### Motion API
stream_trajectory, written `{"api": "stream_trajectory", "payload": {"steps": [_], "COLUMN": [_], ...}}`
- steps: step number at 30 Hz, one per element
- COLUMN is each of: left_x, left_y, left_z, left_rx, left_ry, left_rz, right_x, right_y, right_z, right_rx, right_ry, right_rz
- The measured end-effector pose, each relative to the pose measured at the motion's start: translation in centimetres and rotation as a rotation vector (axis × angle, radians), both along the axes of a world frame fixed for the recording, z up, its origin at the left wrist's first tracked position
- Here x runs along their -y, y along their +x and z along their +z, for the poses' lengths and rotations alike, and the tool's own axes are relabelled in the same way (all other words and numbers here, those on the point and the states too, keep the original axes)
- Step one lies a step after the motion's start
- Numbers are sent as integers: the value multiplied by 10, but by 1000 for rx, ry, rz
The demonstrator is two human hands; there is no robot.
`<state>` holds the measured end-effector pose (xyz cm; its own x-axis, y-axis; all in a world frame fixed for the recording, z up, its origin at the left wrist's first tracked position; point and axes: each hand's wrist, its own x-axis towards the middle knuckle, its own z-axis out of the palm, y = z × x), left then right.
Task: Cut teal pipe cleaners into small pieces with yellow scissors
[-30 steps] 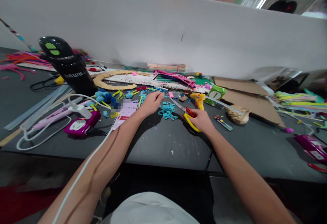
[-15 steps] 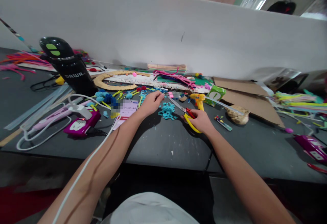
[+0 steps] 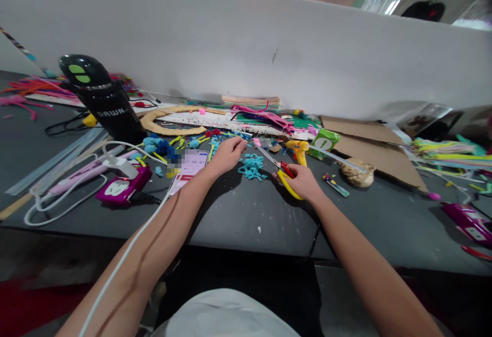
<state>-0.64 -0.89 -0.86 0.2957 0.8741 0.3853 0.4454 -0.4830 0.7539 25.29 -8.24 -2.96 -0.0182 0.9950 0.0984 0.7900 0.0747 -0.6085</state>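
My right hand [image 3: 301,180] is wrapped round the red and yellow handles of the scissors [image 3: 284,172], whose blades point up and left toward my left hand. The fingers of my left hand [image 3: 230,155] are pinched together near the blade tips; what they hold is too small to make out. Below and between the hands lies a pile of short light-blue pieces [image 3: 252,166] on the grey table [image 3: 246,219]. A lit phone [image 3: 190,167] lies beside my left wrist.
A black bottle [image 3: 107,103] stands at the left, behind a purple power block [image 3: 123,185] with white cables. Right of the scissors are a yellow glue gun [image 3: 299,150], a green box [image 3: 324,144], a pale round lump [image 3: 358,174] and cardboard [image 3: 378,160].
The scissor blades look slightly wider apart than before. Both hands have stayed almost in place.
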Motion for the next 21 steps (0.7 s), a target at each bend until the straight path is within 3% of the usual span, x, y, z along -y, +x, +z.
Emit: {"api": "stream_trajectory", "payload": {"steps": [21], "left_x": [0], "left_y": [1], "left_z": [2], "left_rx": [11], "left_ry": [-1], "left_rz": [10], "right_x": [-1], "right_y": [0], "right_z": [1], "right_rx": [22], "right_ry": [-3], "right_rz": [0]}}
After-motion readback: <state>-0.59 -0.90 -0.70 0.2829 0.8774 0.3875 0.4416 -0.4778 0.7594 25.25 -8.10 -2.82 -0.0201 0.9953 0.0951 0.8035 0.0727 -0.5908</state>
